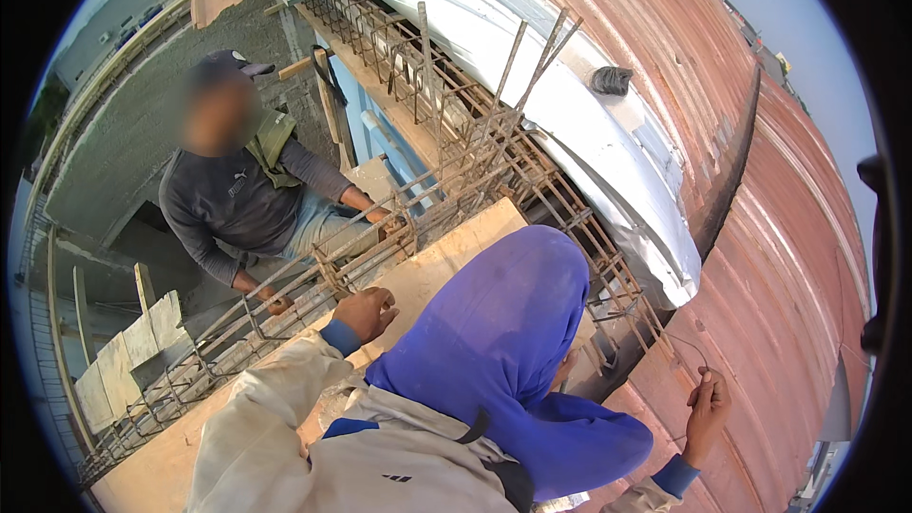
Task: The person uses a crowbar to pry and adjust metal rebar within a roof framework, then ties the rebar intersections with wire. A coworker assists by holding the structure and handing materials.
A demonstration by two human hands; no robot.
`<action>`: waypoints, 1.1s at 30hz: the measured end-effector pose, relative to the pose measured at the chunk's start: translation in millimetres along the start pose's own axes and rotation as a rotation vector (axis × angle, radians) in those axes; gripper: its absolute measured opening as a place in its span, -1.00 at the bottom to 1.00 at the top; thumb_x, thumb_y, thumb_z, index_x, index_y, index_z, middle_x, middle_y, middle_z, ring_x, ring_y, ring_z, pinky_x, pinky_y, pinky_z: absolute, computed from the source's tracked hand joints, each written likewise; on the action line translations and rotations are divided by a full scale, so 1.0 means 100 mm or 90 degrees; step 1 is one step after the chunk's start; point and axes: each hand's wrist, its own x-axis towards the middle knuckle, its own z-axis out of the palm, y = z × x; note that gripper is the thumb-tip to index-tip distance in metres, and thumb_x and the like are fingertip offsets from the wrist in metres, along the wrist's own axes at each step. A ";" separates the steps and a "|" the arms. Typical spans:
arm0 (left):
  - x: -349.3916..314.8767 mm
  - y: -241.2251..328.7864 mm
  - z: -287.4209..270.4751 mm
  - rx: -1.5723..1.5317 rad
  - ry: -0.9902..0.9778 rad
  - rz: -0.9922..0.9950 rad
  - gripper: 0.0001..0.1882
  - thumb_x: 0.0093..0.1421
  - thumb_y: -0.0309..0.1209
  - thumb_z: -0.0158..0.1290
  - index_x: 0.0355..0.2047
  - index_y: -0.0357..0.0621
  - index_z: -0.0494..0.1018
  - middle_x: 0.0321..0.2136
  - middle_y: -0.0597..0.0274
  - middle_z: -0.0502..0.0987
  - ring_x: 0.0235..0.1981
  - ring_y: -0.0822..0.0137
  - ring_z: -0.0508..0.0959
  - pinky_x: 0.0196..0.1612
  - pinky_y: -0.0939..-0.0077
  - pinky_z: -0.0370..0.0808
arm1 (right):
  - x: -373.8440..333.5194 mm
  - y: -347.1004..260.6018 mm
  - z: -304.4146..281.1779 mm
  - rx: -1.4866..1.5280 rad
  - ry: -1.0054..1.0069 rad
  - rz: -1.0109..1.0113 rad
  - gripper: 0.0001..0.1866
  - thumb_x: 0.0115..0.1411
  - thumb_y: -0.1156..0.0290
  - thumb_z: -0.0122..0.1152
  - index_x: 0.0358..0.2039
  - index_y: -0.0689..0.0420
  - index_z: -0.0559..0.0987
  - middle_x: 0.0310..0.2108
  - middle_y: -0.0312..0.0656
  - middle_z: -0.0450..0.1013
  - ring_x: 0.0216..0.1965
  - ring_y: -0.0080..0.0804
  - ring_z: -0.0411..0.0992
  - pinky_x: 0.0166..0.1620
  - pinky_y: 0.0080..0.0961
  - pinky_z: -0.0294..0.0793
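Note:
My left hand [367, 314] hovers over the wooden board beside the rebar cage, its fingers curled in. Whatever may be inside those fingers is hidden. To the right, above the reddish metal roof, my right hand [707, 415] pinches a thin tie wire [701, 351] that arcs up and left toward the cage's end. Between my hands, my bent knee in blue trousers covers part of the board [456, 245]. The rebar cage [351, 266] runs from lower left to the middle, meeting another cage [560, 192] at a corner with several upright bars.
A co-worker [252, 180] in a dark shirt stands beyond the cage, both hands on its bars. Silver sheeting [608, 171] lies along the corrugated roof [760, 323], with a black roll [611, 81] on it. Upright bars [532, 66] stick up at the corner.

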 end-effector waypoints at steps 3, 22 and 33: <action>0.33 0.42 -0.40 -0.241 0.208 -0.008 -0.79 0.28 -0.34 0.14 -0.18 -0.22 0.52 -0.34 0.07 0.63 -0.31 0.13 0.65 -0.23 0.28 0.55 | 0.01 -0.28 0.16 0.009 -0.040 -0.027 -0.68 0.46 0.24 0.07 -0.20 0.24 0.63 -0.66 -0.37 0.31 -0.61 -0.68 0.22 -0.51 -0.62 0.14; 1.09 2.12 -0.31 -0.328 -0.063 0.457 -0.75 0.35 -0.21 0.05 -0.29 -0.12 0.56 -0.41 0.06 0.60 -0.34 -0.03 0.61 -0.30 0.09 0.51 | 0.35 -1.12 0.37 -0.067 -0.253 0.010 -0.81 0.37 0.40 0.18 -0.16 0.28 0.61 -0.45 -0.19 0.54 -0.50 -0.57 0.43 -0.41 -0.57 0.40; 1.50 1.93 -0.38 -0.353 0.017 0.377 -0.77 0.33 -0.29 0.11 -0.19 -0.20 0.58 -0.35 -0.02 0.63 -0.34 -0.03 0.65 -0.27 0.19 0.56 | 0.64 -1.43 1.40 -0.207 -0.285 -0.117 -0.87 0.20 0.30 0.30 -0.27 0.03 0.67 -0.35 -0.13 0.60 -0.35 -0.03 0.57 -0.30 -0.20 0.52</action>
